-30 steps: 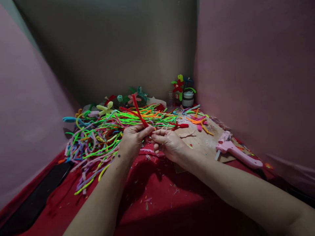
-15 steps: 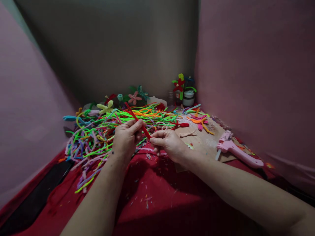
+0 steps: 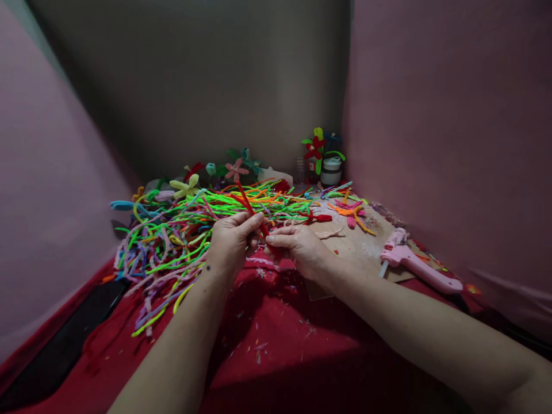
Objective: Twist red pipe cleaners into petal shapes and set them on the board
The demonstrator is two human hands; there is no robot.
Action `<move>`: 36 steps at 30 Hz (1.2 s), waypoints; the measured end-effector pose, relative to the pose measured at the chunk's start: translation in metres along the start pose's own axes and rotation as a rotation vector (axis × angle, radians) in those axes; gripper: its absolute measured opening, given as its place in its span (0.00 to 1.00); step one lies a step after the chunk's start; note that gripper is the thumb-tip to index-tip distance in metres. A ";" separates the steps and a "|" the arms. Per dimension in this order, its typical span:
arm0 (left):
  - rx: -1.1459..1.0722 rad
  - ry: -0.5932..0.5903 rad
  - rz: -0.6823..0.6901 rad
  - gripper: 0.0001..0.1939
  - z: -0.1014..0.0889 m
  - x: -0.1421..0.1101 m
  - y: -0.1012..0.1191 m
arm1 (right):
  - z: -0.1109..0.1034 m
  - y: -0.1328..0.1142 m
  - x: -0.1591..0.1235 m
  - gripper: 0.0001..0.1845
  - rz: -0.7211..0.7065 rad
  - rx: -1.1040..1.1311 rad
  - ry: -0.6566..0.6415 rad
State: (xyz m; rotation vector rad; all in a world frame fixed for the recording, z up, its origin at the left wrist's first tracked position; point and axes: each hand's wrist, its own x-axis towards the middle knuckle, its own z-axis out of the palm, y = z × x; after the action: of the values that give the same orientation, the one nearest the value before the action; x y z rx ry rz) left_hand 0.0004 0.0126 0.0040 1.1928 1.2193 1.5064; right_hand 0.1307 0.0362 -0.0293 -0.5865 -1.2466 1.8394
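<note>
A red pipe cleaner (image 3: pixel 246 202) slants up and to the left from between my two hands. My left hand (image 3: pixel 230 244) pinches it with thumb and fingers closed. My right hand (image 3: pixel 297 244) grips its lower end, fingers curled, just right of the left hand. Both hands hover over a red cloth (image 3: pixel 276 345), at the near edge of a big heap of pipe cleaners (image 3: pixel 181 230) in green, orange, purple and pink.
A pink glue gun (image 3: pixel 416 267) lies on a cardboard sheet (image 3: pixel 357 247) at the right. Finished pipe-cleaner flowers (image 3: pixel 235 169) stand behind the heap, and more flowers sit in a small jar (image 3: pixel 331 171) in the corner. Walls close in on three sides.
My left hand slid left along the red pipe cleaner, then came back beside the right hand. The pipe cleaner's free end has dropped lower.
</note>
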 end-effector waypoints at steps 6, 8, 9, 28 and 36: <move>0.084 -0.003 0.026 0.12 -0.001 0.000 -0.003 | -0.001 0.002 0.002 0.07 0.022 -0.011 0.031; 0.187 -0.017 0.029 0.13 -0.001 0.000 -0.002 | -0.002 0.002 0.003 0.07 0.031 -0.004 0.043; 0.256 -0.022 0.025 0.14 -0.001 0.000 -0.001 | -0.003 0.003 0.003 0.06 0.031 -0.002 0.047; 0.926 -0.359 0.577 0.08 -0.012 0.004 0.005 | -0.005 -0.007 0.007 0.08 0.160 0.012 0.161; 0.975 -0.416 0.655 0.07 -0.024 0.008 0.010 | -0.007 -0.007 0.007 0.08 0.216 -0.018 0.079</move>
State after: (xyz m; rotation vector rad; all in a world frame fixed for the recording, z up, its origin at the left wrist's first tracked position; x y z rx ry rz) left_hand -0.0256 0.0142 0.0133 2.5961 1.3587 0.9286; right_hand 0.1345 0.0464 -0.0249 -0.8230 -1.1864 1.9631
